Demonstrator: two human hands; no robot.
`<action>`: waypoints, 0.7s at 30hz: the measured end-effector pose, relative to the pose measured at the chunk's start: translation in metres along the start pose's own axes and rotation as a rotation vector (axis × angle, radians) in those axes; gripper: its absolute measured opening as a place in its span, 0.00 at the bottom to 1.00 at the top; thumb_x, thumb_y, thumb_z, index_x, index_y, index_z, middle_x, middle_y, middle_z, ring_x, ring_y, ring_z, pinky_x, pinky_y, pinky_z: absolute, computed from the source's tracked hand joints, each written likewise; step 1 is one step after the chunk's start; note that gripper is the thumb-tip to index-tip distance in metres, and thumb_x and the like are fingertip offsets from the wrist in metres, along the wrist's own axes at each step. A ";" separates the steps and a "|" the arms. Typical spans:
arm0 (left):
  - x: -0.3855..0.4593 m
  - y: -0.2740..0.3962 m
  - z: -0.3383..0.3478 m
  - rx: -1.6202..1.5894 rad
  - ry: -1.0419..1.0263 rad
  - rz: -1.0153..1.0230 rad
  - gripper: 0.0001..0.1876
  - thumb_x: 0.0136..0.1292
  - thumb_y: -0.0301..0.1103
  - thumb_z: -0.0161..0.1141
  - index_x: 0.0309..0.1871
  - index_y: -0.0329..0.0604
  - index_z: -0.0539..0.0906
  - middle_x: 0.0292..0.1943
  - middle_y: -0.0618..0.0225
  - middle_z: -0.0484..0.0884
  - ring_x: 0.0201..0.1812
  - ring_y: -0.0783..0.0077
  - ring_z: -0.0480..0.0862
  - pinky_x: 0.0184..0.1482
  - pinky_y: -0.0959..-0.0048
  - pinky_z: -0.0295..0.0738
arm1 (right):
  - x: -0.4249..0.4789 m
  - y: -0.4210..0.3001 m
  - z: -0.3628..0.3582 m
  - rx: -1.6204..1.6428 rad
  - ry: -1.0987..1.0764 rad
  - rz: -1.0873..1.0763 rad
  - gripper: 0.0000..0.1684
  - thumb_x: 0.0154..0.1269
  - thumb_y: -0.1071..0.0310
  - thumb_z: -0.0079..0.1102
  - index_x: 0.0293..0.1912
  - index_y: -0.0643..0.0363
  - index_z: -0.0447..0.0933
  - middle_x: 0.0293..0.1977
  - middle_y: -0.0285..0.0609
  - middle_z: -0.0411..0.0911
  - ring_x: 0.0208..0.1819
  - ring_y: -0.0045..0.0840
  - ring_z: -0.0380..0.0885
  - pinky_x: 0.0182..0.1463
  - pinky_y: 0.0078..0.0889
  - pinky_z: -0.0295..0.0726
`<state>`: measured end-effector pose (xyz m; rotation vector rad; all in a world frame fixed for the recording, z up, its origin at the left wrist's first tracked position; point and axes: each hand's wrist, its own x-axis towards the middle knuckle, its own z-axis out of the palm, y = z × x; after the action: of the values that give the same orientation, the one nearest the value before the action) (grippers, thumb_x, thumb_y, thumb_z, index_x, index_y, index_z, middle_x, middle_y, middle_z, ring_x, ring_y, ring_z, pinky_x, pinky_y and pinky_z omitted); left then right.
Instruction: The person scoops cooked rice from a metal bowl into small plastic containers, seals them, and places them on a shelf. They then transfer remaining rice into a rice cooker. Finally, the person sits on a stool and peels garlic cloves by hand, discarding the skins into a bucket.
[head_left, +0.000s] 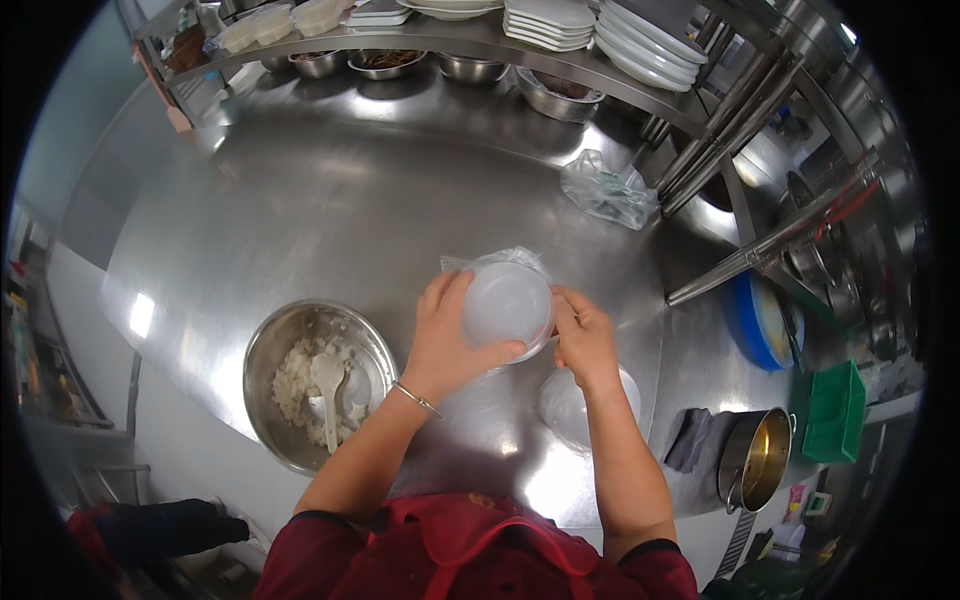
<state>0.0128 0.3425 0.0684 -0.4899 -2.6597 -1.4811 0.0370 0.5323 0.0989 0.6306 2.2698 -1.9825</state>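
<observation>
My left hand (450, 337) grips a round translucent plastic container or lid (510, 307) from its left side, thumb across the near rim. At its right edge my right hand (581, 334) touches the rim with bent fingers; whether it also pinches some film there I cannot tell. Clear crinkled plastic (525, 257) shows behind the round piece. Left of my hands stands a steel bowl (259, 375) with cooked white rice (292, 379) and a white rice paddle (328, 382) in it. Partly behind my right forearm, another clear round plastic piece (566, 412) lies on the steel table.
The steel table (337, 217) has a crumpled plastic bag (609, 189) near the shelf posts. Plates (551, 22) stand on the shelf (450, 46), with steel bowls (386, 64) beneath. At the right are a dark cloth (688, 440), a steel pot (756, 461), a green basket (834, 412) and a blue basin (752, 322).
</observation>
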 end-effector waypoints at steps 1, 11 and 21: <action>0.001 0.005 0.000 0.065 -0.016 0.004 0.52 0.40 0.45 0.78 0.70 0.38 0.64 0.69 0.52 0.60 0.70 0.53 0.62 0.67 0.61 0.64 | 0.000 -0.001 -0.001 -0.082 -0.001 -0.021 0.19 0.72 0.58 0.49 0.53 0.60 0.78 0.27 0.43 0.80 0.16 0.20 0.72 0.21 0.24 0.70; 0.011 0.018 0.012 0.139 -0.078 0.318 0.54 0.32 0.46 0.83 0.67 0.42 0.68 0.73 0.47 0.52 0.73 0.47 0.56 0.70 0.57 0.61 | 0.020 0.025 -0.010 -0.240 0.030 -0.043 0.19 0.69 0.57 0.52 0.44 0.62 0.81 0.30 0.44 0.82 0.33 0.27 0.80 0.41 0.30 0.76; 0.017 -0.006 0.001 -0.211 -0.040 0.002 0.28 0.43 0.34 0.78 0.50 0.36 0.82 0.64 0.52 0.72 0.61 0.58 0.76 0.61 0.65 0.72 | 0.023 0.028 -0.011 -0.170 -0.033 -0.024 0.14 0.67 0.60 0.55 0.43 0.60 0.80 0.29 0.40 0.81 0.30 0.26 0.79 0.39 0.29 0.77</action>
<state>-0.0049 0.3444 0.0663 -0.5403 -2.5426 -1.7804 0.0285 0.5513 0.0673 0.5532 2.4034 -1.7702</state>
